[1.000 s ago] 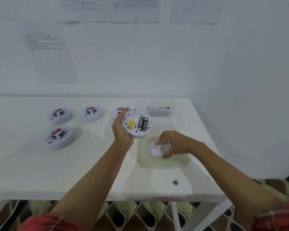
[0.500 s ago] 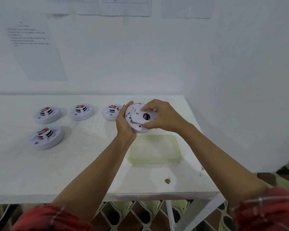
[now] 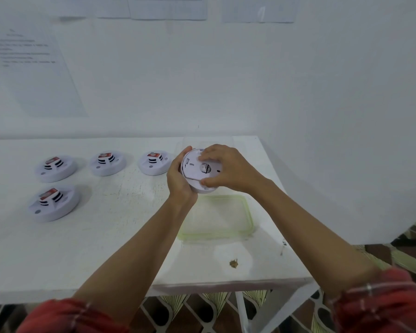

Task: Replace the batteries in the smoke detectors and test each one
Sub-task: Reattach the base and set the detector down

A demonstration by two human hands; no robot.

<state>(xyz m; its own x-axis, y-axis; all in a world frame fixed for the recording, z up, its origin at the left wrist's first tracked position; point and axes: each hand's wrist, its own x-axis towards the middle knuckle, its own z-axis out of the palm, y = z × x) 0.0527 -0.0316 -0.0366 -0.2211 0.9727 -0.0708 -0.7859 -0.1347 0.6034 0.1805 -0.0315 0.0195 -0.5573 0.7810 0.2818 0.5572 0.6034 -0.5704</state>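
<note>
Partly hiding the detector (image 3: 203, 190), the left hand (image 3: 179, 182) is clamping its rim, the right hand (image 3: 229, 168) pinching the cover (image 3: 192, 169) in its grip.

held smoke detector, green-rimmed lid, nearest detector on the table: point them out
held smoke detector (image 3: 193, 170): head view, on its white back cover
green-rimmed lid (image 3: 216, 216): head view, on its bare clear middle
nearest detector (image 3: 58, 209): head view, on the white base below its red label

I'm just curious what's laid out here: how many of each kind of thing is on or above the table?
Round white plastic smoke detectors lying on the white table: 4
Same kind of detector, gripped by left hand and right hand: 1
Clear rectangular plastic tray with green rim: 1
Total: 6
</note>
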